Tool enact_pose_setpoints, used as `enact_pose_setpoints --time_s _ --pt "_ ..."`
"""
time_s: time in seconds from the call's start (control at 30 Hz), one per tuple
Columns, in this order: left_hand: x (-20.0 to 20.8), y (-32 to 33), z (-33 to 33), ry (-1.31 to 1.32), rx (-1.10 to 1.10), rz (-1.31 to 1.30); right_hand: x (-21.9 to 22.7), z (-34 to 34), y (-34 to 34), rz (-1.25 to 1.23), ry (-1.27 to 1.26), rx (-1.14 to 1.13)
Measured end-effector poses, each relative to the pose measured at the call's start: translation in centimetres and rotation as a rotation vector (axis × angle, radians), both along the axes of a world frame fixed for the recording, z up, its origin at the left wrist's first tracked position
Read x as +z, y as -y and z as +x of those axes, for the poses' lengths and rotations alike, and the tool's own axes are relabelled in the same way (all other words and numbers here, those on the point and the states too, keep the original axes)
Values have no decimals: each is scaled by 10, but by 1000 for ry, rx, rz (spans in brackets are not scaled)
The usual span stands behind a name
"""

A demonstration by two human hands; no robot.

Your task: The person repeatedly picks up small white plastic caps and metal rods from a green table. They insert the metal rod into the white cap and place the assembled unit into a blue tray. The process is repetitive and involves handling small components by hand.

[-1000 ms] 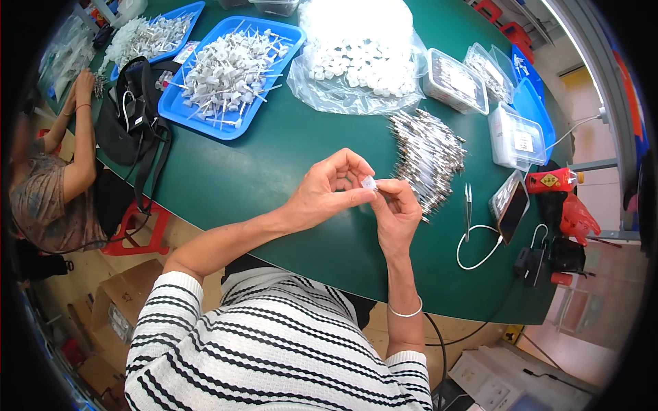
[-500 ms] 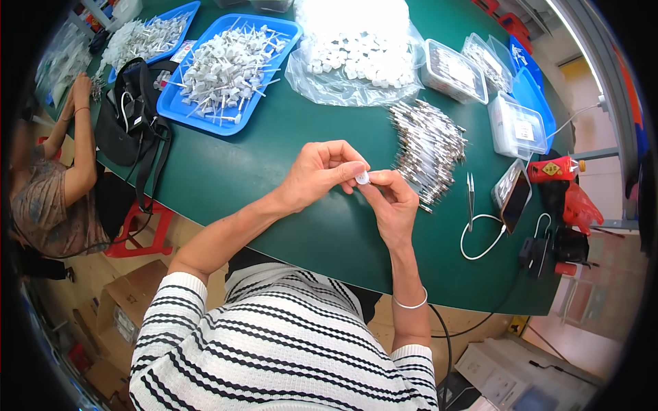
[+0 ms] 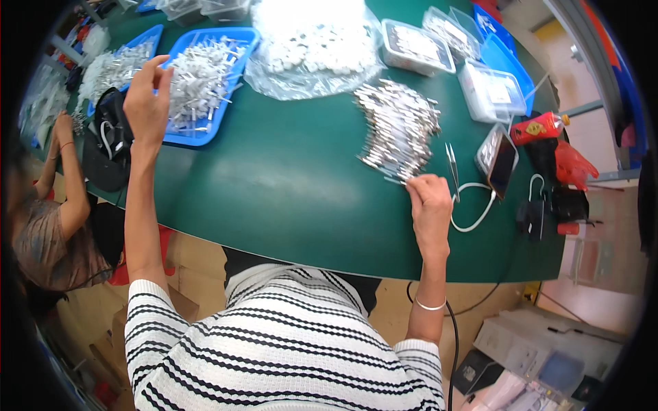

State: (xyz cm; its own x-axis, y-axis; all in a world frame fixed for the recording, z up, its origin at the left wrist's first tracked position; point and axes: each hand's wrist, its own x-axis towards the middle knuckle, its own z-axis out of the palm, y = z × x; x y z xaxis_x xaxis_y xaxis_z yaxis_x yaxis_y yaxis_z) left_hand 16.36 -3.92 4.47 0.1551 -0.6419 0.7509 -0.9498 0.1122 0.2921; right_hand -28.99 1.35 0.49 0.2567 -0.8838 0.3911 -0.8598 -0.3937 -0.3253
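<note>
My left hand [image 3: 146,103] is raised over the left edge of a blue tray [image 3: 218,130] heaped with white-capped metal pins [image 3: 202,79]. Its thumb and forefinger stand apart, and no piece shows between them. At the near end of a pile of thin metal rods [image 3: 401,127], my right hand [image 3: 431,198] pinches the end of a rod with thumb and forefinger. The fingertips partly hide that rod, and the pile is blurred. A pair of metal tweezers [image 3: 452,168] lies just right of the pile.
A clear bag of white caps [image 3: 315,75] lies at the back. Lidded plastic boxes [image 3: 418,48] and a phone [image 3: 502,164] with a white cable are on the right, beside a red bottle [image 3: 538,129]. A black bag [image 3: 106,151] and another person [image 3: 51,212] are at left.
My hands, together over the table before around a small white cap, have parted. The left has gone to the blue tray and the cap no longer shows; the right has moved to the rods.
</note>
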Motion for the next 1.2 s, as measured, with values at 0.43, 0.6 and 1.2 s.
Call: enact_pose_setpoints --time_s 0.43,0.6,1.2 --pt "-47 68 -105 71 -530 99 29 14 -8 123 -54 26" --pt "-102 135 -118 235 -361 286 43 24 -16 256 367 65" --pt "-116 147 -158 64 -300 10 49 82 13 330 724 240"
